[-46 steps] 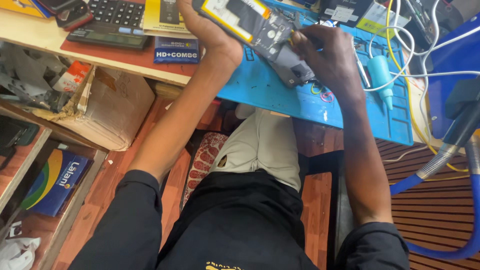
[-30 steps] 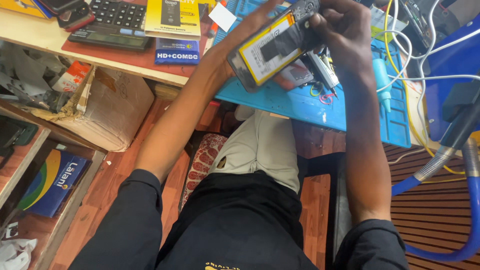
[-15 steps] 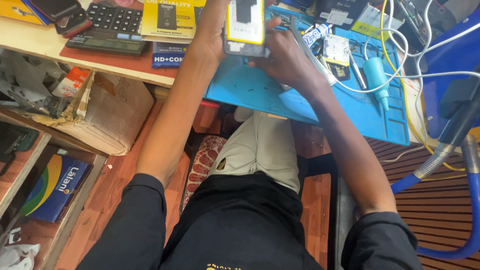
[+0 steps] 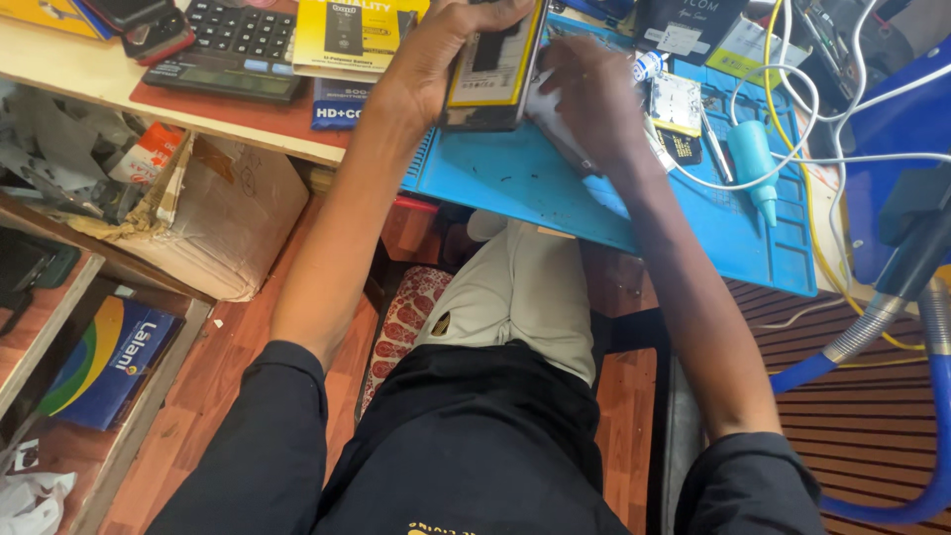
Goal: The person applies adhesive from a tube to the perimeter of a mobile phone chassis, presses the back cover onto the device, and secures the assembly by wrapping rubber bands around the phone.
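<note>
Phone [image 4: 492, 74] now lower, in left-hand [image 4: 451, 54] grip

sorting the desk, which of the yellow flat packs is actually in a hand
The yellow-and-black pack gripped by the left hand above the blue mat. The other yellow pack lies untouched beside the calculator.

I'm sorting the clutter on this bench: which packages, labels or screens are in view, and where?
Yellow-and-black flat package: top of bench, beside calculator.
Dark blue box: under the yellow package, bench edge.
Yellow-framed phone part: held in left hand.
Blue box with coloured arcs: lower left shelf.
Brown carton: under bench.
</note>
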